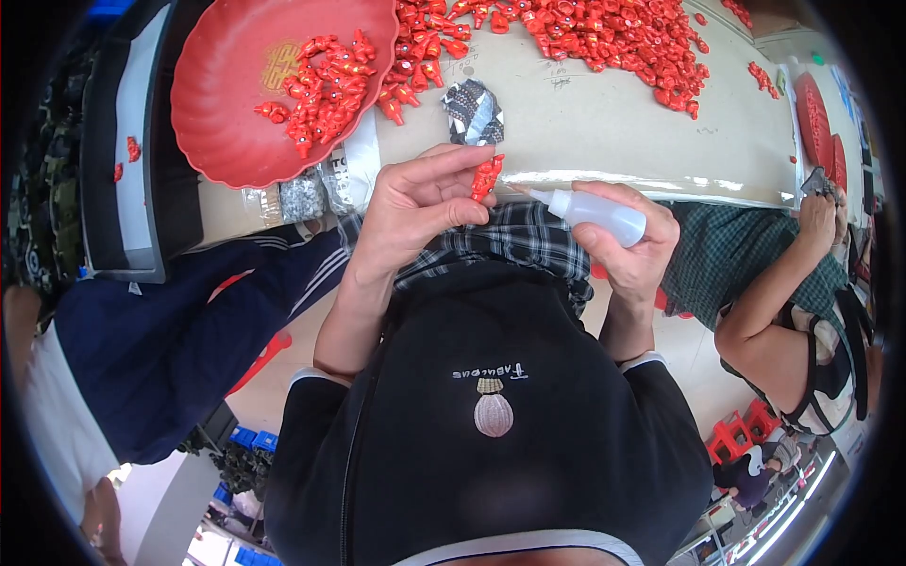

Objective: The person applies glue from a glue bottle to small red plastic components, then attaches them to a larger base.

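Note:
Between the thumb and fingertips of my left hand [420,200] is a small red figurine [486,177], held upright over the table's near edge. My right hand [630,231] grips a translucent white squeeze bottle [604,219] filled partway with clear liquid. Its thin nozzle points left toward the figurine, with a small gap between them. Just beyond my left fingertips lies a crumpled patterned cloth or wrapper [474,113]. A scalloped red plate [222,141] at the far left holds a pile of similar red figurines [330,90].
Many small red parts [613,42] are heaped across the back of the table [642,141]. Clear tape runs along its near edge. A dark tray [132,217] stands at the left. People sit on both sides; one at the right has a hand [819,222] near red plates [816,123].

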Tool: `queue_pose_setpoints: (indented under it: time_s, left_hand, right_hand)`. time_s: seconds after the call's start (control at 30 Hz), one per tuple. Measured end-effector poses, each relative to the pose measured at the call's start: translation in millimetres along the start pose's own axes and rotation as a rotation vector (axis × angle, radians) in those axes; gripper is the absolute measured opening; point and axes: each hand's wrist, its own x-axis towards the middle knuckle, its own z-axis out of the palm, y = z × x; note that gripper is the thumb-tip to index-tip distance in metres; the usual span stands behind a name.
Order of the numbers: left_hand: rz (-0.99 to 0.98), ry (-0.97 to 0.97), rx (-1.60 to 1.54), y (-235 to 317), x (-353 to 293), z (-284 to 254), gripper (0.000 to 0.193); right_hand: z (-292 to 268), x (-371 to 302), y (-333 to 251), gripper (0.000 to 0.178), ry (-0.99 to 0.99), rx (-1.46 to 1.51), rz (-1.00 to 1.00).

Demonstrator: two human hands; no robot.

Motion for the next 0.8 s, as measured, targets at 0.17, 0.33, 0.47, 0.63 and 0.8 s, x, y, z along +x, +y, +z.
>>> queue_pose_setpoints:
  time_s: [0.17,0.33,0.47,0.63,0.8]
  left_hand:
    - [0.003,-0.006,-0.009,0.0,0.0,-0.3,0.054]
    - [0.004,-0.009,0.006,-0.1,0.3,-0.4,0.054]
    - [0.012,-0.011,0.0,0.5,0.4,0.1,0.054]
    - [0.014,0.001,0.007,0.9,0.1,0.8,0.054]
    - [0.008,0.003,0.012,0.7,-0.4,0.4,0.054]
  right_hand:
    - [0.0,0.7,0.8,0.033,-0.005,-0.002,-0.029]
    - [0.7,0.7,1.2,0.033,-0.01,-0.006,-0.037]
    - [0.7,1.1,1.5,0.033,-0.013,-0.009,-0.053]
    - [0.0,0.9,2.0,0.033,-0.02,-0.008,-0.051]
    - [1.2,1.2,2.9,0.033,-0.01,0.004,-0.07]
